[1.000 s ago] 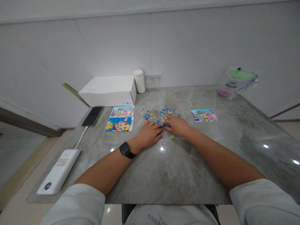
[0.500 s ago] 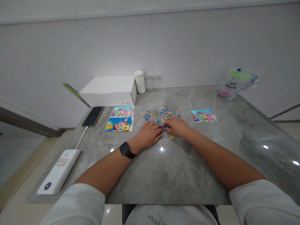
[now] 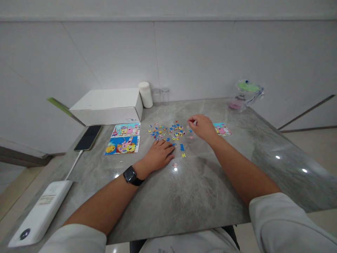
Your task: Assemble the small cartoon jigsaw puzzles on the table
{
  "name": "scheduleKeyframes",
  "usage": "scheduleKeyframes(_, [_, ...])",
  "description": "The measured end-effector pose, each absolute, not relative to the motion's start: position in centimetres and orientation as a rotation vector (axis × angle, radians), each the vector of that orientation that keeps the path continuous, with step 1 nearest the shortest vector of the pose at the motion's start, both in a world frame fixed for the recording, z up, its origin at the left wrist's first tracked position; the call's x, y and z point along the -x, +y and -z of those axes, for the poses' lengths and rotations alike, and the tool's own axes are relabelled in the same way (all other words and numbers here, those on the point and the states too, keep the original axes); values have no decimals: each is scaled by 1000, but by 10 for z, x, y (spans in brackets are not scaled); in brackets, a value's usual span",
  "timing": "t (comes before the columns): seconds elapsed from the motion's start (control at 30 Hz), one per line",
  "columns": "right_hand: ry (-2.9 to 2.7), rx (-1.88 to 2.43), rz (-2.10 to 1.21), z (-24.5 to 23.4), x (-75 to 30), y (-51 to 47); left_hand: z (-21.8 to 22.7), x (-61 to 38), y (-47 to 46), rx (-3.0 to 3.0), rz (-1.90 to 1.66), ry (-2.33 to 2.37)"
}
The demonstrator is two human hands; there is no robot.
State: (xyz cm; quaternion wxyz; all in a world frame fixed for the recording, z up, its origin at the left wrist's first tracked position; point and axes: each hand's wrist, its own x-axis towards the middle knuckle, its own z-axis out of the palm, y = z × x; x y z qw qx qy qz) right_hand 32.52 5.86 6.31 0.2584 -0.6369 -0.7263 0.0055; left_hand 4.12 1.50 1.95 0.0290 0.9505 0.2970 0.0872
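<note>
Small jigsaw puzzle pieces (image 3: 177, 130), mostly blue and yellow with some pink, lie loosely spread over the middle of the grey table. My left hand (image 3: 160, 153) rests flat on the table with its fingers stretched out, the fingertips at the near edge of the pieces. Just right of those fingertips is a blue piece or joined pair (image 3: 182, 147), with a yellow piece (image 3: 183, 155) below it and a pinkish piece (image 3: 175, 164) nearer me. My right hand (image 3: 202, 127) is at the right side of the pile, thumb and fingers curled together; whatever they hold is hidden.
Two cartoon picture cards (image 3: 122, 145) lie at the left, and another card (image 3: 222, 129) is partly behind my right hand. A white box (image 3: 105, 105), white bottle (image 3: 145, 95), two clear glasses (image 3: 165, 96) and plastic bag (image 3: 246, 95) stand behind. A phone (image 3: 88, 137) is cabled to a white power bank (image 3: 40, 212).
My right hand has moved away from my left fingertips, up and right to the pile's right side. The blue piece beside my left hand is uncovered. The view has shifted somewhat.
</note>
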Motion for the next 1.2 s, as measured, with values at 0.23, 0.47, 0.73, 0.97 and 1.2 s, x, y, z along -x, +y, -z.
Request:
scheduleKeyframes(0.23, [-1853, 1791, 59, -74, -351, 64, -17, -42, 15, -2942, -288, 906])
scheduleKeyframes(0.47, [-1943, 1952, 2, -70, -352, 65, -15, -43, 14, -2955, -332, 891])
scheduleKeyframes(0.73, [-1999, 2036, -39, -56, -353, 71, -17, -44, 13, -2945, -350, 924])
scheduleKeyframes(0.97, [-2155, 2008, -77, -23, -339, 71, -20, -45, 11, -2973, -360, 935])
scheduleKeyframes(1.2, [-2319, 1884, -158, -17, -328, 67, -24, -44, 11, -2943, -445, 954])
